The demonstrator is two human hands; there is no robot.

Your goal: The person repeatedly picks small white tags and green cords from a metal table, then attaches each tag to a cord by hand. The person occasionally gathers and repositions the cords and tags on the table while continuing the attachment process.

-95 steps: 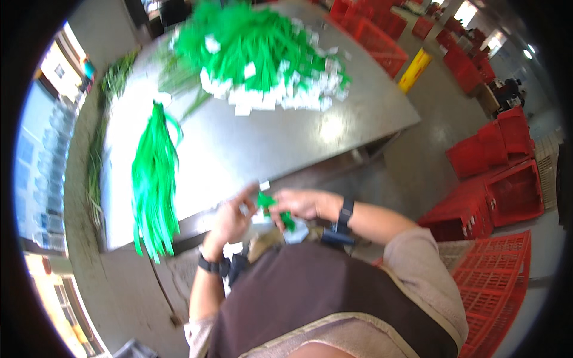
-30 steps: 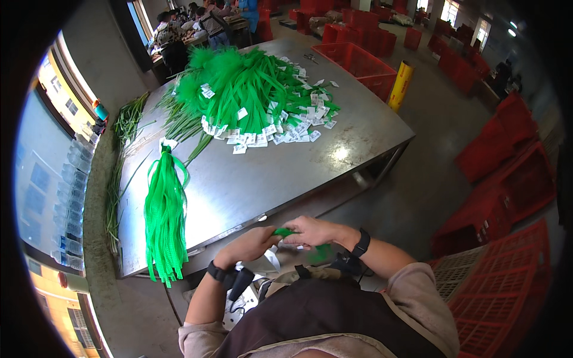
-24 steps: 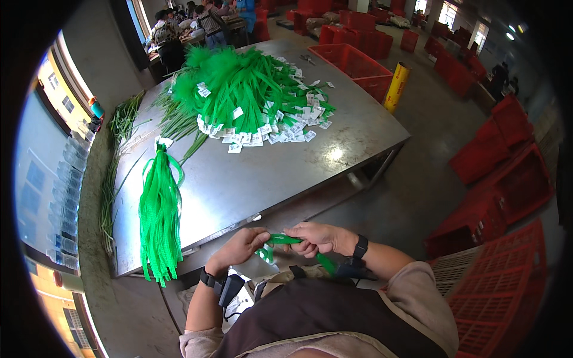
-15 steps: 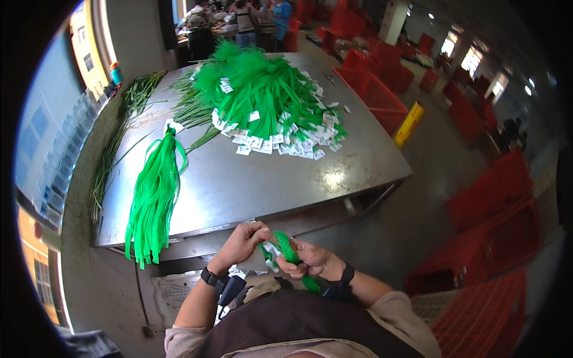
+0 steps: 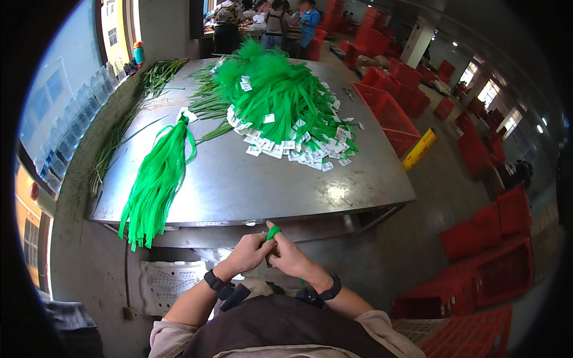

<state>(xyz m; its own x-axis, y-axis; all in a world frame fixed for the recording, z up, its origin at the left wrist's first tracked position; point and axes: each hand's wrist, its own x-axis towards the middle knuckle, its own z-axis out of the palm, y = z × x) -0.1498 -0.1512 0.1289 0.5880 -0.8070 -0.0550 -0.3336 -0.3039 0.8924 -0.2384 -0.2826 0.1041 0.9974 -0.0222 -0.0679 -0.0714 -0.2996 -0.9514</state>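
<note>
Close together in front of the table's near edge, my left hand (image 5: 249, 252) and my right hand (image 5: 290, 258) both grip a strip of green mesh netting (image 5: 273, 231). A short end of it sticks up between the fingers, and most of the rest is hidden by the hands. On the table's left part lies a bundle of long green mesh strips (image 5: 156, 182), gathered at its far end by a white piece. Farther back is a big heap of green mesh strips (image 5: 280, 98) with many white tags (image 5: 310, 156) fanned along its near side.
Green stalks (image 5: 206, 98) lie beside the heap on the metal table (image 5: 239, 191), and more run along the left wall. Red crates (image 5: 391, 122) stand right of the table, near a yellow post (image 5: 420, 149). A white plastic crate (image 5: 170, 286) sits below. People work at the back.
My hands have come together, and the green mesh that was looped round my right hand now shows only as a short end between them. The view has shifted slightly.
</note>
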